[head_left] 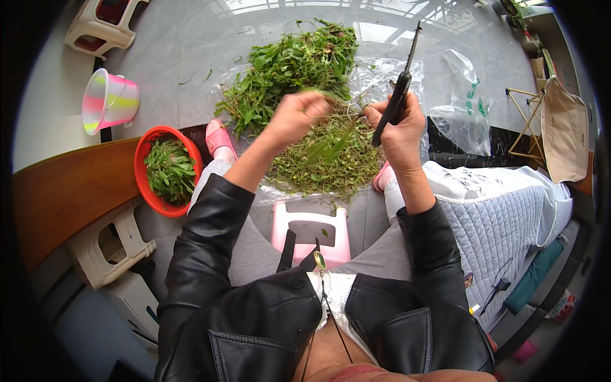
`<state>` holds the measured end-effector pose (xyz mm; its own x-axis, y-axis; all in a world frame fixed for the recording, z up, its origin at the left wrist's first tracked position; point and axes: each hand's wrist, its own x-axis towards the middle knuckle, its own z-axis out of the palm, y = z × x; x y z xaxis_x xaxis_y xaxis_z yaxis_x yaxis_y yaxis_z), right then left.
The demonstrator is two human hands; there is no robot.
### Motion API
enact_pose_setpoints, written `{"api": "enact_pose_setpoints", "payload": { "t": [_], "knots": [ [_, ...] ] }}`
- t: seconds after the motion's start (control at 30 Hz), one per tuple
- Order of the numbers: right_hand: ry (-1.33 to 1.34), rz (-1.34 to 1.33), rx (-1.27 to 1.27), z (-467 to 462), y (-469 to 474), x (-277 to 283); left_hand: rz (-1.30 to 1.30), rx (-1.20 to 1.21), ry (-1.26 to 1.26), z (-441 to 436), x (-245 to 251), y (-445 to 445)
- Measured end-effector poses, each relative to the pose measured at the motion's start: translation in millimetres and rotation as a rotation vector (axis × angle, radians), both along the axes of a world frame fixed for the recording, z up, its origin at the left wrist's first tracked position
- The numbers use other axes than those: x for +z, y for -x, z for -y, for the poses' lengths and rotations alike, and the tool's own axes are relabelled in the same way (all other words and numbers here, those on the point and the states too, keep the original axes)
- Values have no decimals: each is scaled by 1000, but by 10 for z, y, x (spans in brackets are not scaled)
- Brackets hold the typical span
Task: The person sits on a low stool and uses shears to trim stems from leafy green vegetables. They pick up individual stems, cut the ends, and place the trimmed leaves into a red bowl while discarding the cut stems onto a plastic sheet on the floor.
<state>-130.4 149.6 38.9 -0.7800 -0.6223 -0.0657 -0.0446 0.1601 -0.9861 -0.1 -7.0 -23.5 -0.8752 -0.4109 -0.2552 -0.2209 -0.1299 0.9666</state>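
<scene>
My right hand [405, 124] grips a pair of black-handled scissors [398, 98], their blades pointing up and away from me. Between its thumb and fingertips it also pinches a plant stem, and long green leaves [331, 145] hang from there. My left hand [300, 117] is curled and blurred to the left of it; a blurred bit of green shows at its fingers, but whether it is held is unclear. Below both hands spreads a heap of trimmed stems and small leaves [315, 167]. A taller pile of leafy green plants [305, 59] lies beyond it.
Clear plastic sheeting [408, 67] lies under the plants. To the left stand a red basin [138, 164] of greens and a pink-yellow bucket [93, 102]. A pink plastic stool [310, 217] is between my legs. On the right are a plastic bag [458, 114], folding chair [565, 129] and quilted sofa cover [491, 224].
</scene>
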Motion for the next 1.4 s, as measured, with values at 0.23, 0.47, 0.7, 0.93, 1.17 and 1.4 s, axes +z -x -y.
{"api": "enact_pose_setpoints", "payload": {
  "t": [0.23,0.47,0.7,0.93,1.17,1.4],
  "knots": [
    [-57,-49,4,0,-19,-55,-283,601,592,328,238,-51],
    [-104,82,33,67,-120,-78,-232,-151,630,-263,222,-12],
    [-125,374,-3,32,-58,-75,-23,-362,-322,-291,125,-22],
    [-144,409,-24,-27,12,-129,86,-362,-523,-231,250,-36],
    [-216,268,38,-37,-4,-150,87,-229,-551,-152,222,-84],
    [-540,-197,396,-133,-154,-8,68,104,-335,61,222,-131]
  ]
}}
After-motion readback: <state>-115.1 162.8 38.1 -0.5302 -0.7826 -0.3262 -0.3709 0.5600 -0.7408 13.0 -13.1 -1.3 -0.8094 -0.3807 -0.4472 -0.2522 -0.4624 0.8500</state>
